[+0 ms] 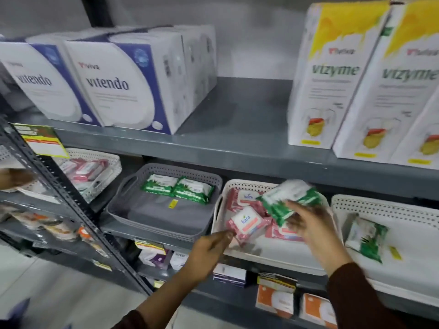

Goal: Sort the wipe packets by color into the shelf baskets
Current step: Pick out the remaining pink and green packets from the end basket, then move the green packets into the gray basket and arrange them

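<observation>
The right hand, right of centre in the frame, grips a green packet above the white basket. The left hand pinches a pink packet at that basket's front rim. Two green packets already lie in the grey basket at centre. Judging by this, sorting is partway: pink ones remain here, and one green packet sits in the right-hand basket.
</observation>
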Available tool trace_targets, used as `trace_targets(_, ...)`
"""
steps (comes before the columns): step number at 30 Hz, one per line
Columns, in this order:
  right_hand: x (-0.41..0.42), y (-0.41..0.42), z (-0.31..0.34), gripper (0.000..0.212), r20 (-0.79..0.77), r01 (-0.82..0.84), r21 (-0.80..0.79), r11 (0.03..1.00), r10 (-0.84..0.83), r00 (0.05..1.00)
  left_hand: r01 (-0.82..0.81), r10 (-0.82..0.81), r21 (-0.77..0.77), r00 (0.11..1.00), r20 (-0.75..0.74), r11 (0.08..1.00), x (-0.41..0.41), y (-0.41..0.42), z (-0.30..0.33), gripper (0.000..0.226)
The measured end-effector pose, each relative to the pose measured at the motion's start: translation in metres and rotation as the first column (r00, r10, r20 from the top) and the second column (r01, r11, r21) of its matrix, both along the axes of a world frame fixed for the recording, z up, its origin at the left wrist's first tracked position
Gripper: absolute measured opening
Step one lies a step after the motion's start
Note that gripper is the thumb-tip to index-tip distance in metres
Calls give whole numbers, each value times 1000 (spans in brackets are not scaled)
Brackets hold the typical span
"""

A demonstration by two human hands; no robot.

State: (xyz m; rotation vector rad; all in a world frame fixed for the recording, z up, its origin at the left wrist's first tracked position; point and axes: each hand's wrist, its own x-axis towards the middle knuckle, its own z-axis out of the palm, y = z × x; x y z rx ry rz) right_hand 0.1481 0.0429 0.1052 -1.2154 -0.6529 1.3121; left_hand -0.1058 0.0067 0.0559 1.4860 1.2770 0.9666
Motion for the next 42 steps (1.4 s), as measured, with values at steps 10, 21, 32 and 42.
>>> trace_targets(10,-192,37,-18,39,-269,-375,-62,925,347,899,-297,484,-478,809,334,826,-119,78,21,32)
trace_targets(21,-105,22,-51,28,-14,54,-17,998,-54,998,-472,270,-408,845,-461,782,-156,177,-35,36)
trace_targets(32,50,-19,-54,19,768,596,75,799,-427,477,-27,192,414,911,-364,910,-14,65,-5,52)
trace_targets(42,150,5,-64,95,703,518,-347,782,-148,696,497,-3,459,681,-732,736,15,0,-70,49)
